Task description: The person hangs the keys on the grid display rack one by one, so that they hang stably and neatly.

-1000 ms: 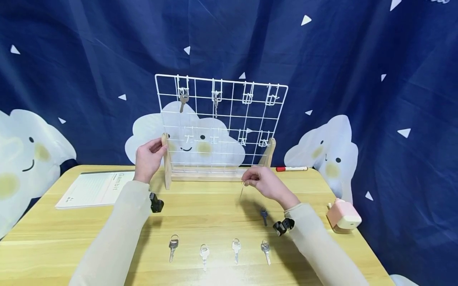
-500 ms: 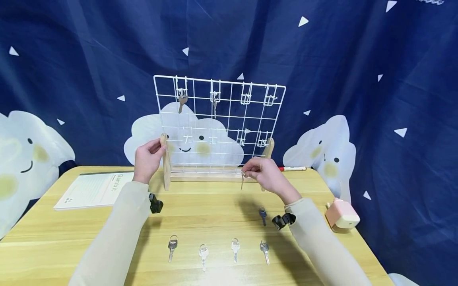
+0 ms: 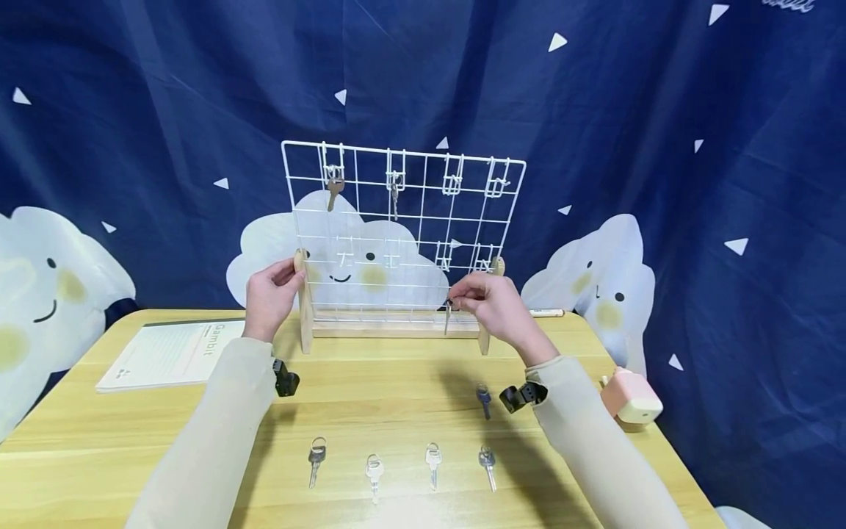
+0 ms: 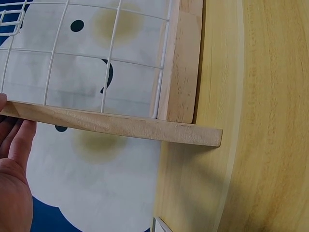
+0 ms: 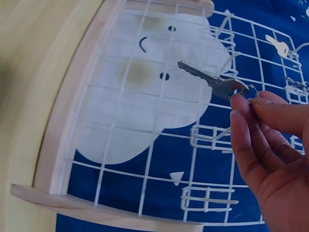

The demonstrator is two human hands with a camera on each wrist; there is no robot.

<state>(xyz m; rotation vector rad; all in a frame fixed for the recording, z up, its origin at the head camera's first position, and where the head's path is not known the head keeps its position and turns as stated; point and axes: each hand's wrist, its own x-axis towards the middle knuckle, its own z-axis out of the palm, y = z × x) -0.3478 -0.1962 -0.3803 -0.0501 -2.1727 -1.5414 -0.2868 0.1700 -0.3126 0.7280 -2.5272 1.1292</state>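
Note:
My right hand (image 3: 492,305) pinches the ring of a key (image 5: 217,86), which dangles in front of the lower right of a white wire grid rack (image 3: 410,217). In the right wrist view, thumb and finger hold the small ring and the key's blade points away. My left hand (image 3: 271,297) grips the top of the rack's left wooden upright (image 4: 116,124), thumb on one side and fingers on the other. Two keys hang on upper hooks: one at the far left (image 3: 334,192), another beside it (image 3: 395,200). Other white hooks, such as the upper right hook (image 3: 497,185), carry nothing.
Several ringed keys lie in a row near the front, including a dark-headed key (image 3: 316,461) and a silver key (image 3: 432,464). A dark key (image 3: 484,400) lies behind them. A notebook (image 3: 172,354) is at left, a pink box-like object (image 3: 631,397) at right, a marker (image 3: 547,313) behind.
My right hand has risen with the key from above the table to in front of the rack's lower bars. The left hand keeps its grip on the upright.

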